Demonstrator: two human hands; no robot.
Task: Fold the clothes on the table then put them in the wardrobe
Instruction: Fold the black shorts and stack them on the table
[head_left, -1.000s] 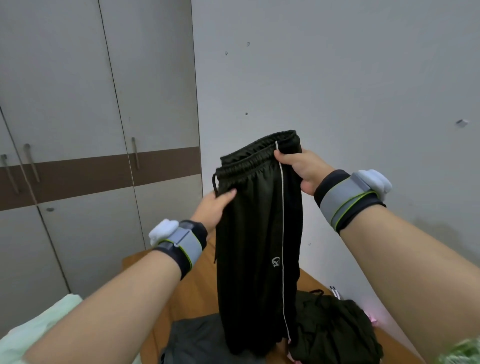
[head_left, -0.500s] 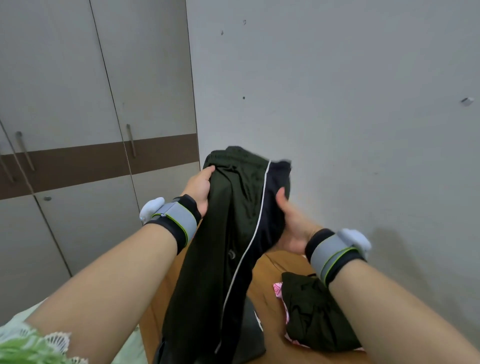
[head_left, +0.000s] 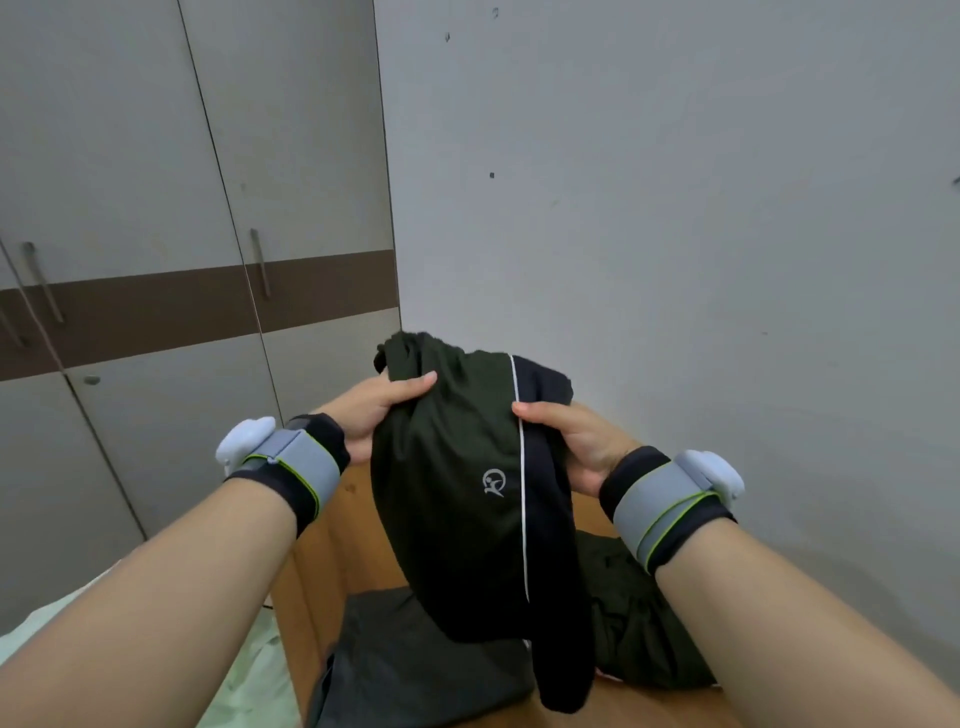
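- Above the wooden table (head_left: 363, 525), held in the air, hang the dark shorts (head_left: 467, 493), doubled over so the fabric droops towards the near edge.
- A thin white stripe runs down the shorts, with a small white logo to its left.
- The left hand (head_left: 371, 415) is closed on the shorts' left side, thumb on top of the cloth.
- The right hand (head_left: 576, 441) is closed on the right side, thumb pressed just beside the stripe.
- Each wrist wears a grey-and-black band carrying a white device.
- On the table below, a grey garment (head_left: 415, 665) lies near the front edge, partly hidden by the shorts.
- To its right, towards the wall (head_left: 675, 208), sits a crumpled dark garment (head_left: 639, 623).
- The wardrobe (head_left: 156, 208) stands beyond the table's far left corner, its doors shut.
- A pale green cloth (head_left: 244, 675) lies beside the table's left edge.
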